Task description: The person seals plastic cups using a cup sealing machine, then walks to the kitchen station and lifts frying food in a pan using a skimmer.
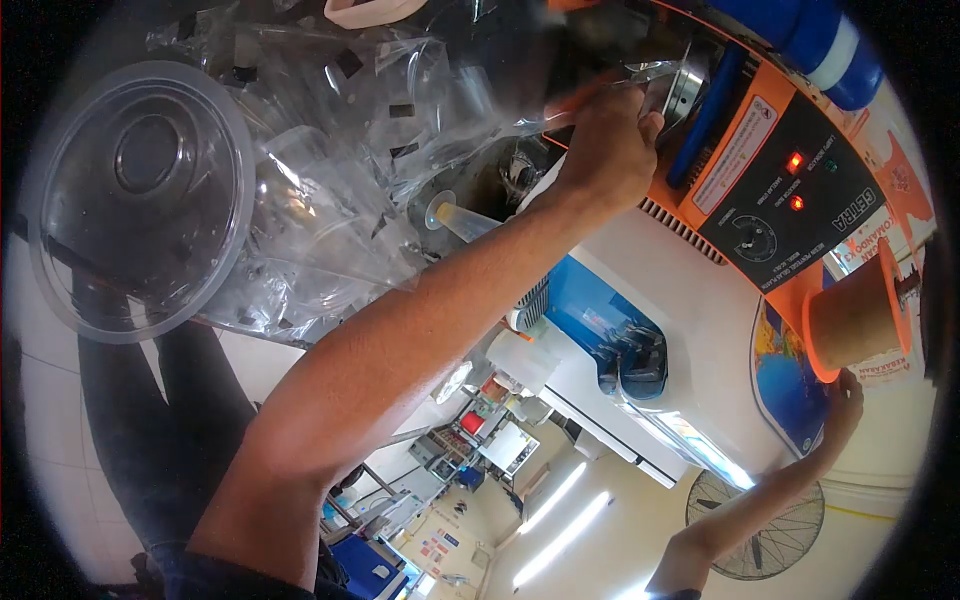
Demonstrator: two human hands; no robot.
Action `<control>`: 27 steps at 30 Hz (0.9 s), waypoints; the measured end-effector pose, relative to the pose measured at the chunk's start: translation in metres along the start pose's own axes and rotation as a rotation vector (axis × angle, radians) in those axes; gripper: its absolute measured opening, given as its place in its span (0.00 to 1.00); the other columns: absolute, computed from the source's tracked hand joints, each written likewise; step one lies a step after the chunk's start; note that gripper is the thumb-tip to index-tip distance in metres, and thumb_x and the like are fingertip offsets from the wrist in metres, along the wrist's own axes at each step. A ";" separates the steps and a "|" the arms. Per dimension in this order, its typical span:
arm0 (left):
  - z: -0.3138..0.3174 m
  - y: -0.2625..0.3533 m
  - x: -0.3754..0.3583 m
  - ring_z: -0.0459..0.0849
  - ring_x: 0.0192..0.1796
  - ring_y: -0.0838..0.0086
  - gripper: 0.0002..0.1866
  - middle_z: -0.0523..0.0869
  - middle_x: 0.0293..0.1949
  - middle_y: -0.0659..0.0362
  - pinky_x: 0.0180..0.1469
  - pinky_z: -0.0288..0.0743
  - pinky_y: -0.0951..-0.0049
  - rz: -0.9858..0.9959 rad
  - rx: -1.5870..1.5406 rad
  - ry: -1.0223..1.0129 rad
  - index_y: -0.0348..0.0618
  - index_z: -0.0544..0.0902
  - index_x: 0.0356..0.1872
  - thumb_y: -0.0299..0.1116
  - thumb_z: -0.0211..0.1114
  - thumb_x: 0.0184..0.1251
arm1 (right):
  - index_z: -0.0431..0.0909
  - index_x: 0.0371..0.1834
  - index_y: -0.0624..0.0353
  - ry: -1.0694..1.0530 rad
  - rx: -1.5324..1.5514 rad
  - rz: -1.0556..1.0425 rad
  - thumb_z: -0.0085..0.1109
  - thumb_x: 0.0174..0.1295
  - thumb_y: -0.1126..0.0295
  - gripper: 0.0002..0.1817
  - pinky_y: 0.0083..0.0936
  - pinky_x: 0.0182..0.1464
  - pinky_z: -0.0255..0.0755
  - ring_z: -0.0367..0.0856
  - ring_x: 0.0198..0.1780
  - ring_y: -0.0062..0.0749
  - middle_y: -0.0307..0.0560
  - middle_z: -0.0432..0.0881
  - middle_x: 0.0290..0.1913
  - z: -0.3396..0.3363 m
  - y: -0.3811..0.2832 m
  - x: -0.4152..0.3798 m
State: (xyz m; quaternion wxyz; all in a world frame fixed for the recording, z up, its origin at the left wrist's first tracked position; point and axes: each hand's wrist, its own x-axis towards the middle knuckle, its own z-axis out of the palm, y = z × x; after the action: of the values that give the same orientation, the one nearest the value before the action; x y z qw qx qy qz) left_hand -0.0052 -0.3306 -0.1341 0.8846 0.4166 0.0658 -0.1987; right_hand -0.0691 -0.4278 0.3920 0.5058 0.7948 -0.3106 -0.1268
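My left hand (612,145) reaches to the lower part of an orange sealing machine (780,180). Its fingers are curled closed beside a metal ring (686,92), where some clear plastic glints. What they grip is partly hidden. My right hand (845,408) is at the roll of film (850,315) mounted between orange discs on the machine, fingers bent against the edge of one disc. Beside my left forearm lie crumpled clear plastic bags (330,190) and a round clear plastic lid or bowl (140,200). The view is strongly rotated.
Red lamps glow on the machine's black panel (800,200). A blue and white cylinder (830,55) is at the top right. A small clear cup (460,218) is near my forearm. Behind are a white and blue appliance (640,270), a bicycle wheel (755,525) and ceiling lights (560,540).
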 end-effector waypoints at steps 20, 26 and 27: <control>0.006 -0.008 0.003 0.83 0.31 0.60 0.13 0.82 0.27 0.51 0.35 0.73 0.61 -0.033 0.067 -0.006 0.38 0.79 0.33 0.40 0.60 0.70 | 0.81 0.51 0.64 -0.034 -0.070 0.063 0.64 0.60 0.61 0.20 0.31 0.54 0.70 0.81 0.48 0.39 0.53 0.84 0.45 -0.006 -0.010 0.010; 0.004 -0.007 0.002 0.83 0.33 0.60 0.13 0.83 0.29 0.50 0.37 0.73 0.60 0.062 0.122 0.059 0.38 0.80 0.33 0.39 0.61 0.69 | 0.81 0.51 0.65 -0.028 -0.041 0.048 0.64 0.60 0.60 0.21 0.31 0.53 0.70 0.81 0.47 0.40 0.53 0.84 0.45 -0.002 -0.008 0.011; 0.004 -0.008 0.002 0.83 0.34 0.60 0.13 0.83 0.30 0.50 0.37 0.73 0.60 0.051 0.105 0.036 0.38 0.80 0.33 0.39 0.61 0.69 | 0.81 0.50 0.66 -0.011 -0.050 0.047 0.64 0.60 0.60 0.22 0.32 0.53 0.70 0.80 0.47 0.40 0.53 0.84 0.46 -0.003 -0.010 0.010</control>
State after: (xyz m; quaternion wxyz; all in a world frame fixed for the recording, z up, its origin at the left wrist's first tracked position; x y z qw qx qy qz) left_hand -0.0067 -0.3389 -0.1373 0.8651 0.4674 0.0607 -0.1715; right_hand -0.0557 -0.4289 0.3854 0.5267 0.7736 -0.3287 -0.1270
